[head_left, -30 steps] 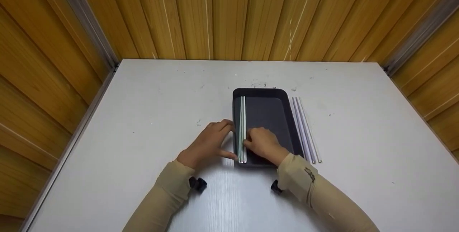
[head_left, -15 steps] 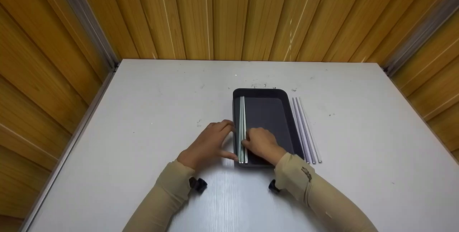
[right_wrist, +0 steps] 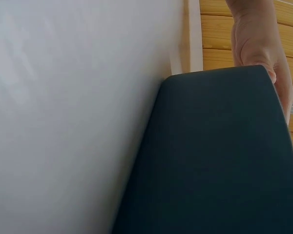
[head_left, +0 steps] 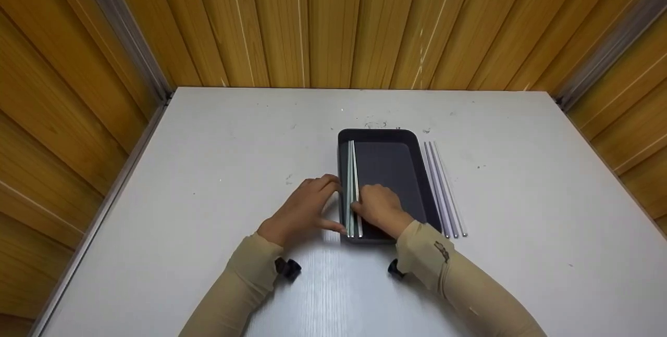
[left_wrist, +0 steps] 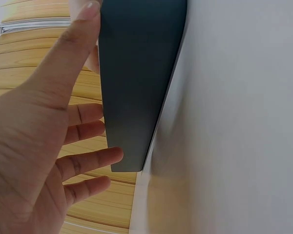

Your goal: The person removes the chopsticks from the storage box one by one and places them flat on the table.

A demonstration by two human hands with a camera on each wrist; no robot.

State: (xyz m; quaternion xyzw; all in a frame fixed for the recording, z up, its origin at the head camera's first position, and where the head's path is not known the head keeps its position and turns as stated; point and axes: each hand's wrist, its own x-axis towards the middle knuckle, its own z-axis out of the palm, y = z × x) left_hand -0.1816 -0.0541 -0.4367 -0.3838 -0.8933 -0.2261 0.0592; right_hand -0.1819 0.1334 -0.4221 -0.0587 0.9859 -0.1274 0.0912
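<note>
1. Left hand (head_left: 305, 203), fingers spread, beside the dark rectangular tray (head_left: 388, 165).
2. Right hand (head_left: 383, 207) pinches a slim pale-green metallic stick (head_left: 355, 173) inside, left.
3. Beige right sleeve (head_left: 424, 253) hides its near right corner.
4. Slim lilac sticks (head_left: 443, 188) lie right, on the white bench (head_left: 250, 139).

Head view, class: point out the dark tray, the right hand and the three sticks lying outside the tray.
Dark tray (head_left: 385, 166): head view, on its bare inner floor.
Right hand (head_left: 380, 204): head view, on its back.
Outside sticks (head_left: 443, 189): head view, partway along the middle stick.
</note>
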